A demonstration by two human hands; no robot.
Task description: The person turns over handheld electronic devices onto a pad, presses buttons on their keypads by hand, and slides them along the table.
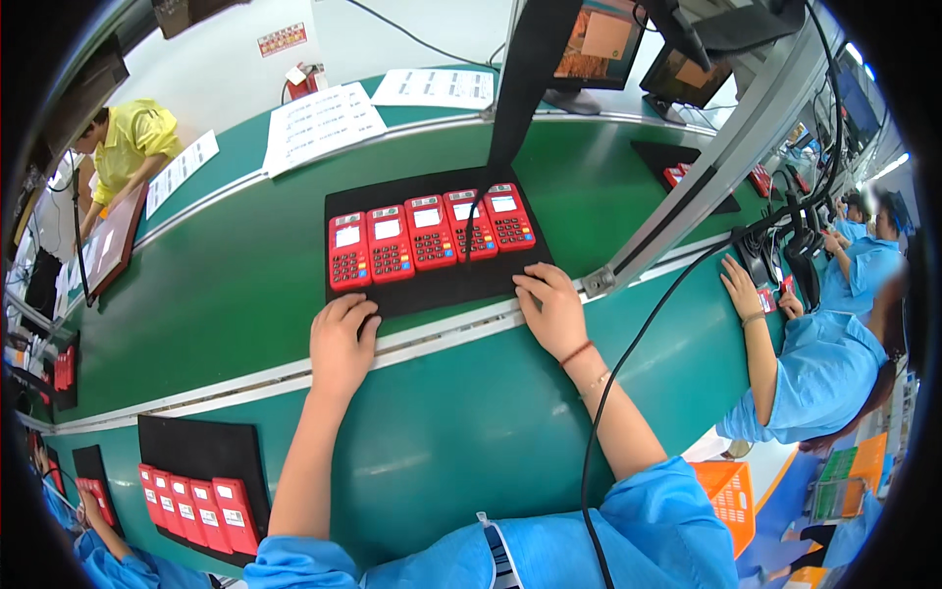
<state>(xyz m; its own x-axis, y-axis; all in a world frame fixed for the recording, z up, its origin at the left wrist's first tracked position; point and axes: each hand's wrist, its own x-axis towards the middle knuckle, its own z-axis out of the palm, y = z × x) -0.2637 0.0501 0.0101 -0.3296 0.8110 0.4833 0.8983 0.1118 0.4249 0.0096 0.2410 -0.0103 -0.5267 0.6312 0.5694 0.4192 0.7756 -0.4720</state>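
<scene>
A black foam mat [427, 295] lies on the dark green belt in front of me. On it stands a row of several red card payment terminals [428, 234], screens and keypads facing up. My left hand [340, 342] is at the mat's near left edge, fingers bent over the edge and thumb apart. At the near right corner, the fingertips of my right hand [553, 312] touch the mat, its fingers spread. Neither hand touches a terminal.
An aluminium rail [432, 346] separates belt and green worktable [451, 442]. Left of me, another black mat [201, 435] carries several red terminals [199, 512]. A metal post [697, 167] and hanging black cable [628, 350] stand right. A co-worker [819, 373] sits at right, near an orange basket [726, 496].
</scene>
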